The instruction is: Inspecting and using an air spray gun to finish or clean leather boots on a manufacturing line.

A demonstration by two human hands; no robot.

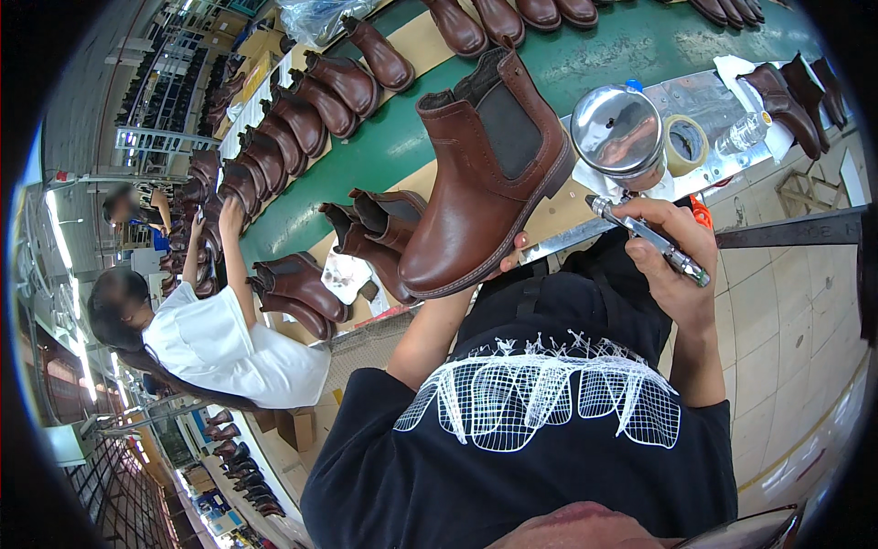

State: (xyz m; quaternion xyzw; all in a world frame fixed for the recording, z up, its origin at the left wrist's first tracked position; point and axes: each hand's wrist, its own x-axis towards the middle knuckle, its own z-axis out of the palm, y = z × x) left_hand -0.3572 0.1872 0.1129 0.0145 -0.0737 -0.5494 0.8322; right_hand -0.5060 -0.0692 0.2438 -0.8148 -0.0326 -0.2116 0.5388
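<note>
On my feed I see a black short-sleeved shirt [402, 476] — white netlike print [512, 403] with scalloped edges across it — plus dark trousers [599, 288] and dark-framed glasses [754, 531].

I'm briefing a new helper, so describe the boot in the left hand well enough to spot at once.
Start at the long green worktable, then come down to the wearer's left hand. It supports a brown Chelsea boot with a grey side panel, toe pointing to the picture's lower left. Unlike the other boots, this one is held up and looks largest.
</note>
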